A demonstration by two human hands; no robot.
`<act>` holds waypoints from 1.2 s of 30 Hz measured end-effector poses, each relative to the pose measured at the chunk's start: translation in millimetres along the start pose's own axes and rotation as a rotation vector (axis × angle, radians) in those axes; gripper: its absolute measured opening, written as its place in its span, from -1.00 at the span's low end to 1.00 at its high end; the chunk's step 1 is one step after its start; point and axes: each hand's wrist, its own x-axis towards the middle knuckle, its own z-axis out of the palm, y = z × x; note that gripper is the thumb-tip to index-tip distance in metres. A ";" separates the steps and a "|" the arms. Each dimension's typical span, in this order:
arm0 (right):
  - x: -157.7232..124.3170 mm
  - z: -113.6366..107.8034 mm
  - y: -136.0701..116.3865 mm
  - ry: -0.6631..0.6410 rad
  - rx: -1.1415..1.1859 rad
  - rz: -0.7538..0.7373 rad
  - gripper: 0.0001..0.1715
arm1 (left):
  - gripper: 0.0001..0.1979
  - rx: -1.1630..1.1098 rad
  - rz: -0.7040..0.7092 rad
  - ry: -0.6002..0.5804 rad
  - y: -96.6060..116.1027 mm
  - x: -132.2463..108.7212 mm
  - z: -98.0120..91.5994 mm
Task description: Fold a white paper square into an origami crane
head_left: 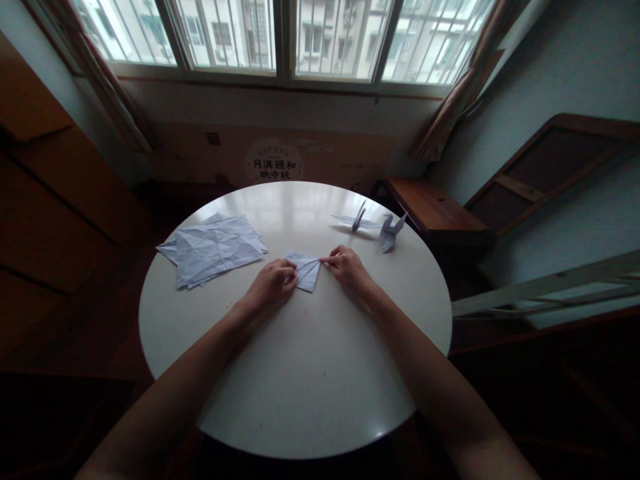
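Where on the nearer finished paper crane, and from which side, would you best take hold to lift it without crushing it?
Probably the nearer paper crane is best pinched lightly at its folded body, low between the wings, coming from above. It stands alone on the round table, beyond the right hand, with its points sticking up and outward; those thin tips would bend easily. The other crane stands apart on its left.

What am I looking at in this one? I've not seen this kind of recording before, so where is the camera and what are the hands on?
There is no machine here: the camera sits on a person's head, looking forward and down at their own bare hands. They sit at a round white table beneath a window. The left hand and right hand both press on a partly folded sheet of paper lying flat between them. To the left lies a pile of creased sheets. Farther back on the right stand two finished paper cranes.
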 end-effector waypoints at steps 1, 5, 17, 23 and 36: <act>-0.3 -1.1 -0.7 0.000 -0.007 0.007 -0.71 | -0.87 0.009 0.001 0.008 0.0 0.0 0.6; 0.5 -3.5 -1.3 0.052 0.005 0.043 -0.70 | -0.92 0.068 0.005 0.045 1.8 -0.7 4.0; -0.9 5.4 -19.1 -0.033 0.201 -0.211 -0.74 | -0.71 0.177 0.022 -0.040 10.2 -4.4 5.4; -1.3 2.3 -14.2 -0.092 0.149 -0.223 -0.77 | -0.70 0.039 0.099 -0.013 5.6 -4.4 11.0; -0.7 0.4 -14.6 -0.091 0.153 -0.182 -0.77 | -0.65 -0.046 0.107 -0.058 12.7 -2.5 3.1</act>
